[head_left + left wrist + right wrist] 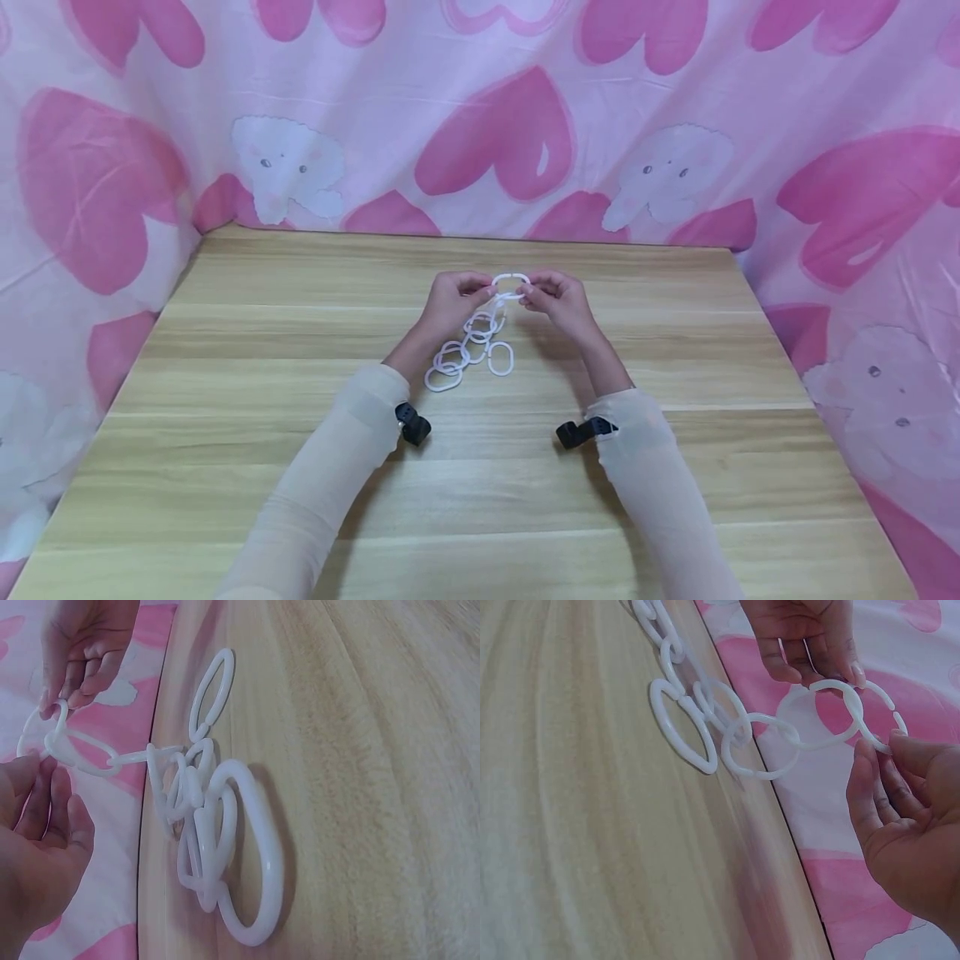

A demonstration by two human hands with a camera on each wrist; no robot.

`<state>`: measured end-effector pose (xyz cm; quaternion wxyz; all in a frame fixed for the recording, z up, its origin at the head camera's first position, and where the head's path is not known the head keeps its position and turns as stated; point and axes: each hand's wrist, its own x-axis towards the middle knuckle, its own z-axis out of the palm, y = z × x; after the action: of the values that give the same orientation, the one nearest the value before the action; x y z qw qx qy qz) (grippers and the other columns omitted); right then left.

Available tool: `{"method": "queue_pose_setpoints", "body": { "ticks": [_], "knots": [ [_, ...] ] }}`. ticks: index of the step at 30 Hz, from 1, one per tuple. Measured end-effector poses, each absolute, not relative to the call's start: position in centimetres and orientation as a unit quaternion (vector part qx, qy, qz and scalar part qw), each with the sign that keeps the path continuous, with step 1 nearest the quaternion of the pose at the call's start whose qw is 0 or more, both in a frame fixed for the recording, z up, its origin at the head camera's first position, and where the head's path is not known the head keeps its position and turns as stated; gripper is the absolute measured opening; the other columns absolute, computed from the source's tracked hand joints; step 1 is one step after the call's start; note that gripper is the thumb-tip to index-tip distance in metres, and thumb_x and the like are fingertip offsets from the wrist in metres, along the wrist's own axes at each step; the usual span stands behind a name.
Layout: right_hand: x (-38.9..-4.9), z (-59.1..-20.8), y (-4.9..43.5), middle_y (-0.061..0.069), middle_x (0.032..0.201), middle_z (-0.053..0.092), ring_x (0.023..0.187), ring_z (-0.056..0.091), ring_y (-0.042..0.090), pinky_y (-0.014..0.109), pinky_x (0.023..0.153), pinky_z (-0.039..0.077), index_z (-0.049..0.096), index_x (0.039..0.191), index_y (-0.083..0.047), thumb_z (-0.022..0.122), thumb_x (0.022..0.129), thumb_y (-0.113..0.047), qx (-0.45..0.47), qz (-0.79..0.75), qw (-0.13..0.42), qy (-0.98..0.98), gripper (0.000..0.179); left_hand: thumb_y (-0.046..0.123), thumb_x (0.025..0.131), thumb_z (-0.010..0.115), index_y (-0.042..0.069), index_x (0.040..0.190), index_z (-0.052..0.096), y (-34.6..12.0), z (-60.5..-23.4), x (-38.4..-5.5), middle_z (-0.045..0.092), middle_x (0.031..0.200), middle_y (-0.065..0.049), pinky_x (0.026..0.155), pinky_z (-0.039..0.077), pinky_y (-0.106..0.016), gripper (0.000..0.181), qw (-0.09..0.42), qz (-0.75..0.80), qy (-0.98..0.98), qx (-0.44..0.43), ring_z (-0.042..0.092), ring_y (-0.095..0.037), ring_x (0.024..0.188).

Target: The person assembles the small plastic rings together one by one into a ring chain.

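White plastic oval chain links hang together in a chain. Both hands hold the top link [879, 691] above the table's far part, and a narrow gap shows in its loop in the right wrist view. My left hand [452, 298] pinches its left side between thumb and fingers. On the opposite side, my right hand [558, 302] pinches it the same way. From this link the chain slopes down to the table, where several more links lie bunched, a large-looking one [276, 870] closest to the left wrist camera. One link [512, 358] lies out to the right of the bunch.
The wooden table [480, 500] extends on all sides of the chain. Behind it and at both sides hangs a pink cloth [390, 158] with hearts and white animal figures. Small black cameras [414, 425] sit on both wrists, over pale sleeves.
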<state>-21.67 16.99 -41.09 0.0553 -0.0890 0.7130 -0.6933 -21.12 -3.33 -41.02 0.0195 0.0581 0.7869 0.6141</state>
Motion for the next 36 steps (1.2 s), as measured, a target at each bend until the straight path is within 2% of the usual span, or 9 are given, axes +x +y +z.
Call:
{"method": "queue_pose_setpoints", "body": {
  "ticks": [6, 12, 16, 20, 23, 27, 31, 36],
  "knots": [
    [-21.2, -41.4, 17.7, -0.016, 0.086, 0.069, 0.076, 0.069, -0.001, 0.018, 0.078, 0.06, 0.048, 0.136, 0.017, 0.057, 0.099, 0.004, -0.069, -0.687, 0.059, 0.721, 0.04, 0.01, 0.095, 0.07, -0.002, 0.11, 0.075, -3.5, -40.9, -21.1, 0.076, 0.107, -0.021, 0.078, 0.052, -0.018, 0.019, 0.015, 0.628, 0.776, 0.051, 0.067, -0.015, 0.089],
    [-20.5, -41.7, 18.3, -0.016, 0.086, 0.069, 0.076, 0.067, -0.001, 0.016, 0.078, 0.058, 0.052, 0.13, 0.018, 0.058, 0.099, 0.001, -0.068, -0.653, 0.071, 0.751, 0.035, 0.01, 0.095, 0.071, -0.002, 0.11, 0.074, -3.6, -40.7, -21.1, 0.076, 0.109, -0.021, 0.077, 0.052, -0.017, 0.019, 0.018, 0.633, 0.773, 0.043, 0.065, -0.011, 0.087],
    [-19.8, -41.9, 18.3, 0.004, 0.097, 0.074, 0.083, 0.066, 0.003, 0.017, 0.079, 0.056, 0.06, 0.124, 0.014, 0.061, 0.098, -0.003, -0.091, -0.589, 0.095, 0.797, 0.031, 0.008, 0.095, 0.071, -0.002, 0.11, 0.074, -3.7, -40.6, -21.1, 0.076, 0.11, -0.022, 0.077, 0.052, -0.016, 0.019, 0.016, 0.635, 0.771, 0.042, 0.065, -0.01, 0.086],
    [-19.1, -42.3, 18.0, 0.023, 0.109, 0.072, 0.088, 0.064, 0.012, 0.018, 0.077, 0.053, 0.066, 0.119, 0.008, 0.064, 0.097, -0.007, -0.132, -0.501, 0.12, 0.847, 0.027, 0.008, 0.095, 0.071, -0.003, 0.109, 0.074, -3.7, -40.7, -21.3, 0.075, 0.109, -0.023, 0.076, 0.052, -0.016, 0.019, 0.013, 0.64, 0.767, 0.043, 0.064, -0.008, 0.084],
    [-18.7, -42.8, 17.6, 0.022, 0.107, 0.073, 0.091, 0.065, 0.018, 0.02, 0.078, 0.052, 0.069, 0.117, 0.005, 0.067, 0.096, -0.006, -0.165, -0.452, 0.139, 0.866, 0.025, 0.008, 0.094, 0.071, -0.003, 0.109, 0.074, -3.7, -40.8, -21.4, 0.075, 0.109, -0.023, 0.076, 0.053, -0.016, 0.019, 0.014, 0.645, 0.763, 0.043, 0.064, -0.006, 0.083],
    [-18.3, -43.2, 16.9, 0.016, 0.1, 0.073, 0.09, 0.065, 0.019, 0.023, 0.079, 0.053, 0.07, 0.114, 0.002, 0.074, 0.09, -0.008, -0.197, -0.405, 0.159, 0.879, 0.026, 0.007, 0.094, 0.071, -0.004, 0.109, 0.073, -3.7, -40.8, -21.4, 0.075, 0.109, -0.024, 0.076, 0.053, -0.015, 0.019, 0.015, 0.648, 0.761, 0.044, 0.064, -0.005, 0.081],
    [-18.0, -43.4, 16.2, 0.007, 0.092, 0.067, 0.083, 0.056, 0.016, 0.026, 0.074, 0.049, 0.071, 0.112, -0.006, 0.085, 0.083, -0.019, -0.208, -0.351, 0.166, 0.898, 0.035, 0.006, 0.094, 0.07, -0.004, 0.109, 0.073, -3.7, -40.8, -21.4, 0.075, 0.11, -0.024, 0.077, 0.053, -0.016, 0.018, 0.013, 0.647, 0.761, 0.045, 0.064, -0.005, 0.081],
    [-17.8, -43.5, 15.4, 0.004, 0.09, 0.059, 0.082, 0.052, 0.017, 0.029, 0.072, 0.046, 0.071, 0.114, -0.009, 0.09, 0.077, -0.027, -0.214, -0.298, 0.166, 0.915, 0.044, 0.006, 0.094, 0.07, -0.003, 0.11, 0.073, -3.7, -40.9, -21.4, 0.075, 0.111, -0.023, 0.081, 0.055, -0.018, 0.019, 0.018, 0.649, 0.76, 0.039, 0.066, -0.009, 0.086]
  ]
}}
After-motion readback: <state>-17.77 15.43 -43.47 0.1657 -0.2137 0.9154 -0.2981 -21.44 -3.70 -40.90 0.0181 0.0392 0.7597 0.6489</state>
